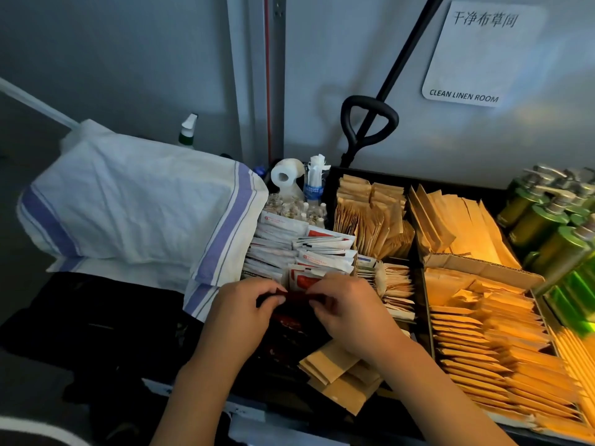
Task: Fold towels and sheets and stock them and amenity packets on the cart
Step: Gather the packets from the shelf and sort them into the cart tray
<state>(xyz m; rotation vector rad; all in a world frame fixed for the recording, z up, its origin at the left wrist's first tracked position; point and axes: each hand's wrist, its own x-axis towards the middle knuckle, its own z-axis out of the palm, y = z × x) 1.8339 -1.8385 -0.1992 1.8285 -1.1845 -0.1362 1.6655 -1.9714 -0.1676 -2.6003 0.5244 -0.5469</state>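
My left hand [240, 312] and my right hand [346, 312] meet over the cart's front-left compartment, each pinching an end of a dark red packet [297, 297]. More dark red packets [289, 326] stand in the compartment beneath. Behind them are rows of white-and-red amenity packets [299, 249]. Brown paper packets [370, 217] fill the black tray [418, 185] to the right, and more lie in a cardboard box [483, 268]. A white laundry bag with blue stripes [138, 214] bulges at the left.
Green pump bottles [553, 220] crowd the right edge. A toilet roll [283, 178] and small clear bottles [299, 209] stand behind the packets. A black handle [367, 123] leans on the wall under a "Clean Linen Room" sign [476, 59]. A spray bottle [188, 130] stands behind the bag.
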